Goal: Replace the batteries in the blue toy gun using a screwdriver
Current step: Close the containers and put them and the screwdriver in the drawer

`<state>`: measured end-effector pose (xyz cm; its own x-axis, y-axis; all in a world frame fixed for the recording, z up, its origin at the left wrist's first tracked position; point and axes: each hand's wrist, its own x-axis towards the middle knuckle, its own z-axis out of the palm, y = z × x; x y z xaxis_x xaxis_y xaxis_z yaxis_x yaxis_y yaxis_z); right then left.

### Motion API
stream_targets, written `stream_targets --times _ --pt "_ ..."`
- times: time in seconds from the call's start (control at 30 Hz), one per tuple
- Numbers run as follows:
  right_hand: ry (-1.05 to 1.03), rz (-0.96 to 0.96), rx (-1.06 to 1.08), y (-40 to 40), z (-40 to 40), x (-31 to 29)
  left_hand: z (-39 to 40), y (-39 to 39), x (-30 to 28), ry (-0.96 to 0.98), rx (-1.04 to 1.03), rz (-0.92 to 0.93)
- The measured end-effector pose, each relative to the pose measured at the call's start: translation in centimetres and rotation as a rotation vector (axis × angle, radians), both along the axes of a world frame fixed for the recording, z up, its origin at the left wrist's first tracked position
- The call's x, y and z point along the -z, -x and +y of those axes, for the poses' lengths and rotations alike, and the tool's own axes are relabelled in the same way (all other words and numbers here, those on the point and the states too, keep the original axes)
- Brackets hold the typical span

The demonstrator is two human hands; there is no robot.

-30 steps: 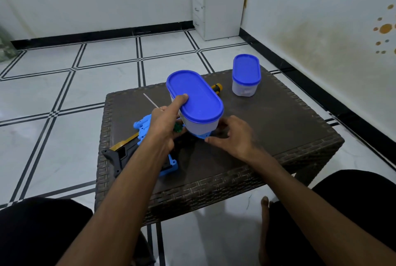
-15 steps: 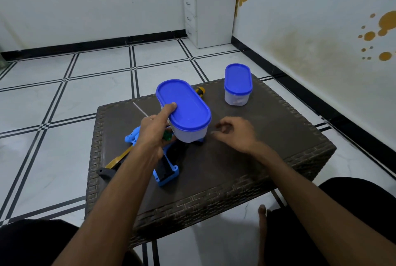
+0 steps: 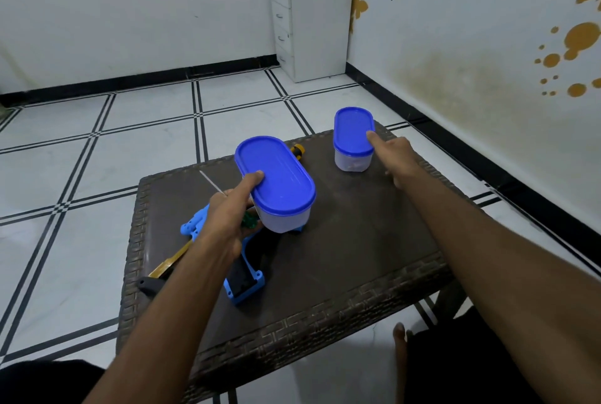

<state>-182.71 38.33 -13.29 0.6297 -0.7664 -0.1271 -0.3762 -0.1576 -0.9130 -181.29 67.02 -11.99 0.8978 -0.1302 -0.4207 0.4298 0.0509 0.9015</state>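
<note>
Left hand (image 3: 232,218) grips the large container (image 3: 276,184); right hand (image 3: 395,156), fingers extended, touches the small container (image 3: 353,140).

The surface (image 3: 341,260) is dark brown woven wicker, rough at the edges with a smoother, slightly shiny top. Both tubs, the big container (image 3: 286,218) and the small container (image 3: 353,161), are frosted plastic with smooth glossy blue lids. The toy gun (image 3: 244,286) is matt blue plastic. The thin rod (image 3: 209,181) looks like metal, probably. The floor (image 3: 97,176) is glossy tile.
</note>
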Motion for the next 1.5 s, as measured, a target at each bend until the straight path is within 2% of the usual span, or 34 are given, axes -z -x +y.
stream_targets --times 0.17,0.43,0.57,0.8,0.9,1.07,1.23,1.4,1.5 --pt "-0.02 0.101 -0.032 -1.6 -0.5 0.3 0.0 -0.2 0.1 -0.008 0.013 0.009" --pt "-0.386 -0.025 -0.157 3.0 -0.7 -0.2 0.0 -0.4 -0.1 -0.023 0.046 -0.001" --pt "-0.47 0.041 -0.202 6.1 -0.2 -0.1 -0.3 0.1 -0.1 -0.002 0.063 0.001" --pt "-0.559 0.149 -0.479 9.8 0.7 -1.5 -1.0 2.2 -0.1 0.009 0.144 0.001" --pt "-0.694 0.047 -0.584 10.9 0.8 -1.4 -0.9 2.9 -0.3 0.032 0.175 0.011" --pt "-0.886 -0.3 -0.687 12.3 1.9 -2.1 0.2 3.7 -1.1 0.025 0.181 -0.022" --pt "-0.954 -0.425 -0.79 11.5 3.6 -2.7 1.2 4.3 -2.4 0.055 0.174 -0.063" --pt "-1.003 -0.458 -0.662 11.0 6.4 -3.7 1.9 5.1 -3.9 0.05 0.154 -0.117" --pt "-0.936 -0.455 -0.518 11.2 8.4 -4.9 2.1 5.6 -4.6 0.053 0.144 -0.14"
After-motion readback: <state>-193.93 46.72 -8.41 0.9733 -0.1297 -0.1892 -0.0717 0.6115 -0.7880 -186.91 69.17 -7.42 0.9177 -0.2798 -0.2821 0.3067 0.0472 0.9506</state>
